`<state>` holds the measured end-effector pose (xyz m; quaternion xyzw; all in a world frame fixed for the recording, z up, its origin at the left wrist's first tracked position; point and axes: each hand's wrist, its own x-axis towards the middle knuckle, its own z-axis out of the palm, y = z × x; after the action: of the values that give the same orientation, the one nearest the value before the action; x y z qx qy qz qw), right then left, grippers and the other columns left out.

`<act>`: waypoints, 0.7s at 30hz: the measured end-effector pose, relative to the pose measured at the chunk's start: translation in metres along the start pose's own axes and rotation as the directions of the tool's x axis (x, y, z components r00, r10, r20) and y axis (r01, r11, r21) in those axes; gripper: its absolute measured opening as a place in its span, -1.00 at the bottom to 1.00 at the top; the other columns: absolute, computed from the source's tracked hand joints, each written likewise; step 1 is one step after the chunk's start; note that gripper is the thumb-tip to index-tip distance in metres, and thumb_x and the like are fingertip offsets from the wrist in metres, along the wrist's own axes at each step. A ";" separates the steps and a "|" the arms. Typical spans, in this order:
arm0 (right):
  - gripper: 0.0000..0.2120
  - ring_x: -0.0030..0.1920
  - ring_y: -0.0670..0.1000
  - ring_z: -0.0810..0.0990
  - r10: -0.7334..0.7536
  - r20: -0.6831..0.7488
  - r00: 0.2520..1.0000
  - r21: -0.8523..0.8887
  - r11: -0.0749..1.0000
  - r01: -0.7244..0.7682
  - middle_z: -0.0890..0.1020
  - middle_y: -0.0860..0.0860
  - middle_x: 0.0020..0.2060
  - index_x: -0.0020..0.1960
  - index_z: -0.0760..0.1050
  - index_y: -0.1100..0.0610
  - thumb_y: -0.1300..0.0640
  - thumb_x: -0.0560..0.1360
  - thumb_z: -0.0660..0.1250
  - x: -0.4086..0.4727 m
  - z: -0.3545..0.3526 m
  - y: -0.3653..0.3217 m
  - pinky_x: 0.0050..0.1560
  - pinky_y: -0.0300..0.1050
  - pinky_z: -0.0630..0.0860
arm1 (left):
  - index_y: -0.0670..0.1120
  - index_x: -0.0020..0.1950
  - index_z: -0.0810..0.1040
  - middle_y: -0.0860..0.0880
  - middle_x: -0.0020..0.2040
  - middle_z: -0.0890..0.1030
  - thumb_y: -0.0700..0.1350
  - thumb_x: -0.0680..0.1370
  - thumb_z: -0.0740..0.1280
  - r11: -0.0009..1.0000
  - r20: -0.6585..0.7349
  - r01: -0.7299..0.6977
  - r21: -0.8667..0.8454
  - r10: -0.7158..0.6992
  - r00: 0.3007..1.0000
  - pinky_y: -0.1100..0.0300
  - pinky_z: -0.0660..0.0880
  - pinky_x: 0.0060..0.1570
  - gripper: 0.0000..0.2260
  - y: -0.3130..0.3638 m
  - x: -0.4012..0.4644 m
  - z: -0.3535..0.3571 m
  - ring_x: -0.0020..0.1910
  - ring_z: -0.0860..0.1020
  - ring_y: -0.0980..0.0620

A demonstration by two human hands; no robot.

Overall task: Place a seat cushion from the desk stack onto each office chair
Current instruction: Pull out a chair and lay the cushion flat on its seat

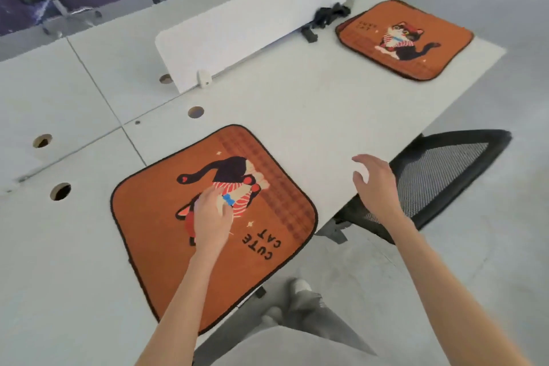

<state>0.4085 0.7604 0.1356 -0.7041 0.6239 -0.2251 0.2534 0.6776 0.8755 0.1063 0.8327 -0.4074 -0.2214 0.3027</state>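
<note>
Left hand [212, 218] rests on near cushion [214, 224], fingers loose; right hand [375, 184] spread above desk [312, 104] edge.
Near cushion lower centre, overhanging desk edge, "CUTE CAT" text upside down; cushion stack [404, 40] upper right; mesh chair [439, 175] right.

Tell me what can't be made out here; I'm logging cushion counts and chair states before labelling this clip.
Head view only:
- Far cushion stack: layered edges show, but the count is blurred and too small.
- Office chair: the desk hides its seat; only the mesh back shows.
- Left hand: it rests on the near cushion; fingertips are motion-blurred.
- Black item by the divider: too blurred to identify.
</note>
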 end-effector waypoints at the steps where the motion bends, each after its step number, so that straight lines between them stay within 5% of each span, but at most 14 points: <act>1: -0.70 0.32 0.10 0.35 0.050 -0.113 0.992 0.016 0.999 -0.049 0.50 0.08 0.25 0.24 0.45 0.20 0.28 0.52 0.19 -0.009 -0.017 0.008 0.16 -0.33 0.18 | -0.17 0.28 0.44 -0.13 0.34 0.45 -0.26 0.54 0.20 0.995 0.085 -0.098 -0.028 0.100 0.991 0.13 0.27 0.33 -0.70 0.020 0.000 0.014 0.37 0.35 -0.07; 4: -0.67 0.27 0.15 0.39 0.306 -0.365 0.879 0.148 0.951 -0.270 0.49 0.13 0.23 0.25 0.42 0.23 0.32 0.49 0.17 -0.025 -0.054 0.044 0.28 -0.14 0.25 | -0.16 0.29 0.44 -0.10 0.31 0.49 -0.22 0.55 0.20 0.942 0.324 -0.309 -0.133 0.336 0.884 0.16 0.27 0.33 -0.70 0.081 -0.014 0.062 0.33 0.41 -0.04; 6: -0.61 0.30 0.18 0.38 0.504 -0.398 0.767 0.298 0.861 -0.412 0.43 0.18 0.28 0.32 0.33 0.27 0.30 0.49 0.17 -0.029 -0.067 0.067 0.33 -0.04 0.26 | -0.16 0.35 0.38 -0.09 0.37 0.44 -0.17 0.56 0.20 0.902 0.506 -0.395 -0.176 0.427 0.750 0.21 0.23 0.34 -0.65 0.118 -0.033 0.093 0.36 0.38 -0.02; 9: -0.52 0.37 0.12 0.32 0.763 -0.220 0.608 0.545 0.613 -0.572 0.35 0.17 0.37 0.41 0.21 0.29 0.19 0.53 0.20 -0.021 -0.076 0.094 0.32 -0.11 0.23 | -0.14 0.43 0.27 -0.08 0.44 0.36 -0.06 0.56 0.23 0.865 0.709 -0.475 -0.162 0.437 0.554 0.23 0.21 0.35 -0.54 0.160 -0.059 0.134 0.41 0.33 -0.02; 11: -0.53 0.21 0.09 0.44 0.797 -0.042 0.603 0.632 0.488 -0.601 0.45 0.10 0.21 0.38 0.25 0.23 0.10 0.52 0.22 -0.010 -0.076 0.113 0.19 -0.07 0.35 | -0.13 0.47 0.18 -0.08 0.48 0.28 0.00 0.55 0.24 0.868 0.791 -0.485 -0.103 0.368 0.490 0.20 0.21 0.36 -0.46 0.172 -0.074 0.155 0.44 0.28 -0.03; 13: -0.73 -0.15 0.00 0.46 0.789 0.120 0.603 0.707 0.359 -0.610 0.46 -0.03 -0.13 0.14 0.37 0.12 0.05 0.49 0.26 0.001 -0.079 0.133 -0.13 -0.16 0.41 | -0.14 0.47 0.16 -0.11 0.47 0.29 0.01 0.54 0.25 0.868 0.815 -0.494 -0.041 0.315 0.487 0.14 0.24 0.35 -0.44 0.178 -0.087 0.173 0.43 0.29 -0.07; 15: -0.90 -0.30 -0.02 0.43 0.758 0.231 0.610 0.781 0.230 -0.581 0.42 0.00 -0.29 -0.11 0.39 0.17 0.14 0.52 0.24 0.009 -0.086 0.145 -0.29 -0.18 0.41 | -0.15 0.43 0.24 -0.13 0.42 0.37 0.01 0.54 0.25 0.850 0.779 -0.526 0.025 0.313 0.543 0.09 0.31 0.32 -0.49 0.178 -0.098 0.187 0.38 0.36 -0.10; 18: -0.93 -0.28 0.05 0.51 0.675 0.316 0.667 0.838 0.131 -0.530 0.52 0.11 -0.24 -0.01 0.42 0.26 0.28 0.54 0.20 0.016 -0.092 0.155 -0.21 -0.05 0.52 | -0.15 0.36 0.35 -0.12 0.31 0.50 0.01 0.53 0.27 0.837 0.691 -0.538 0.101 0.330 0.643 0.04 0.41 0.25 -0.55 0.180 -0.109 0.200 0.27 0.46 -0.12; 21: -0.85 -0.19 0.06 0.53 0.626 0.357 0.693 0.825 0.137 -0.549 0.52 0.16 -0.02 0.11 0.38 0.24 0.33 0.54 0.17 0.020 -0.097 0.167 0.09 0.06 0.52 | -0.11 0.36 0.38 -0.10 0.26 0.55 -0.01 0.51 0.29 0.861 0.681 -0.493 0.128 0.285 0.674 0.03 0.49 0.19 -0.56 0.185 -0.117 0.202 0.18 0.54 -0.10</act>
<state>0.2218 0.7179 0.1040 -0.1447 0.6346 -0.4263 0.6282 0.3852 0.8152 0.1020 0.6340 -0.6841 -0.3565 0.0548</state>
